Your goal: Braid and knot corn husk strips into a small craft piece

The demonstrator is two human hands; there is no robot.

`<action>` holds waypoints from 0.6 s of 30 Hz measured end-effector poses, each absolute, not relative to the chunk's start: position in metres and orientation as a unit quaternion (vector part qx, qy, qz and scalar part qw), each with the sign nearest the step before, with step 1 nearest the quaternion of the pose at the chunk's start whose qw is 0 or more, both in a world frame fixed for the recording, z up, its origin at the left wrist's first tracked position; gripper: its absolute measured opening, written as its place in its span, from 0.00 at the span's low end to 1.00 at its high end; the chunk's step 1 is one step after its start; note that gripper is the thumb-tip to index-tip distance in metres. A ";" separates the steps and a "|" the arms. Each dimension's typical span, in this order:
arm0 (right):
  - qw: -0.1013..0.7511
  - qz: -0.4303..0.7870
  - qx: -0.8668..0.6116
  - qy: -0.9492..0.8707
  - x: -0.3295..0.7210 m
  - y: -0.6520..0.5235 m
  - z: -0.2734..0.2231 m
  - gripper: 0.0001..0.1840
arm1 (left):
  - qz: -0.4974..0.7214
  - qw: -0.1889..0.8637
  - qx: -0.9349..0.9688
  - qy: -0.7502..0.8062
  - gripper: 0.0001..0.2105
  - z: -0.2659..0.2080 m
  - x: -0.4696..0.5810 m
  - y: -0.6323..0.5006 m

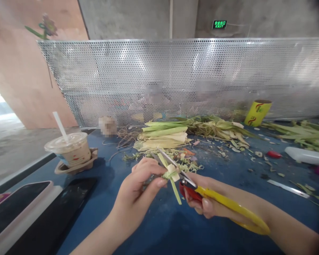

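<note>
Between the thumb and fingers of my left hand is a small knotted piece of pale green corn husk, one narrow strip hanging down from it. My right hand grips a pair of scissors with yellow and red handles. The scissor blades are parted and reach up to the husk piece, pointing away to the left. Whether they touch it I cannot tell. Just beyond my hands lie shredded husk scraps, and behind those a stack of flat green and cream corn husks.
At left a lidded drink cup with a straw stands in a cardboard holder, near phones. A ball of twine sits at the back. To the right are a craft knife, a white glue gun and a yellow tube. Perforated metal panel behind.
</note>
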State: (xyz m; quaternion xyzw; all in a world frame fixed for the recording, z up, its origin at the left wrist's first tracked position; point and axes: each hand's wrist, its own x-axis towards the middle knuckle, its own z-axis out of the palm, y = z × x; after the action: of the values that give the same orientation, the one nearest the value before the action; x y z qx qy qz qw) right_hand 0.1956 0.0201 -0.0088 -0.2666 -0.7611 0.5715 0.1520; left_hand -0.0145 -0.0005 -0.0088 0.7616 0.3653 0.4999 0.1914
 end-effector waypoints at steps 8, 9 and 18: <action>0.126 0.567 -0.260 -0.771 0.197 0.018 -0.003 0.35 | 0.470 0.189 0.746 0.432 0.08 -0.008 -0.016 0.000; 0.123 0.566 -0.257 -0.773 0.197 0.018 -0.002 0.35 | 0.469 0.187 0.745 0.435 0.09 -0.008 -0.016 0.000; 0.137 0.570 -0.255 -0.769 0.199 0.022 -0.016 0.33 | 0.459 0.190 0.758 0.423 0.10 -0.004 -0.016 -0.001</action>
State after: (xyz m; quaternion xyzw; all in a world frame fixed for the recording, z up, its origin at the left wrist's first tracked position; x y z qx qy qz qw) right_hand 0.1991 0.0219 -0.0162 -0.2546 -0.7691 0.5699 0.1374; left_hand -0.0160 -0.0010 -0.0040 0.7578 0.4231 0.4590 0.1901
